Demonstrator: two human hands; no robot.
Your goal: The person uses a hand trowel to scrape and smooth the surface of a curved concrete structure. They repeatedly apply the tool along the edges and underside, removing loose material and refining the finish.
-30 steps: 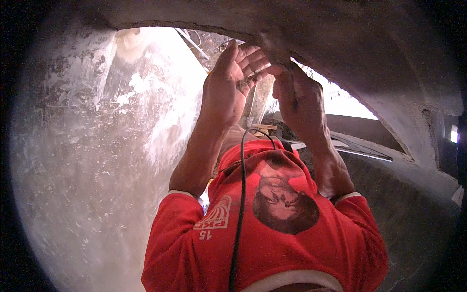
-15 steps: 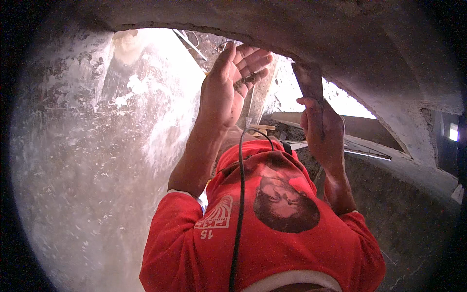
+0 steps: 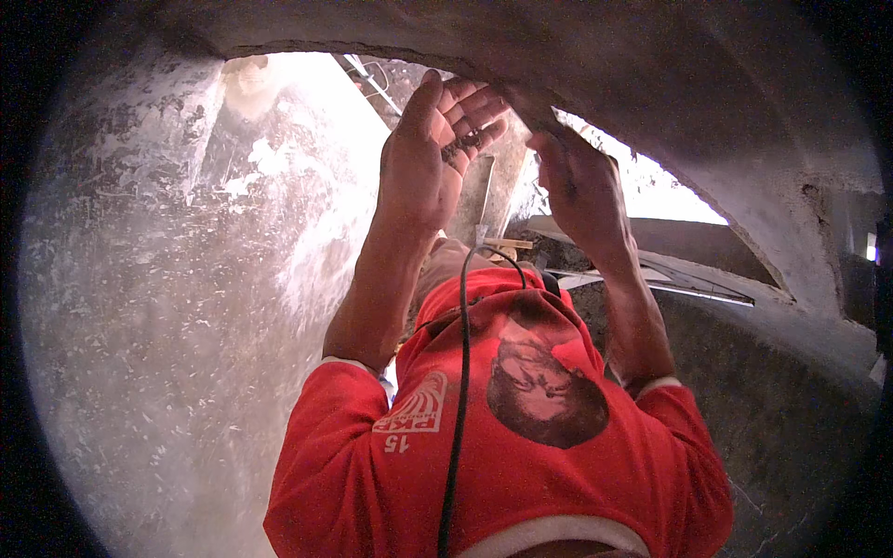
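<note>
I'm in what looks like a building site; a blotchy grey wall (image 3: 167, 325) on my left; a rough-edged, concrete-like surface (image 3: 651, 65) across the far side.

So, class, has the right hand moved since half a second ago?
Yes: the right hand has moved up and leftward, closer to the grey overhang.

Daylight glares white through the opening (image 3: 665, 191) and washes out part of the left wall (image 3: 279, 223). The overhang (image 3: 614, 56) is dim and grainy, the right hand (image 3: 591, 195) shadowed. Fisheye distortion bends edges, corners fading black
</note>
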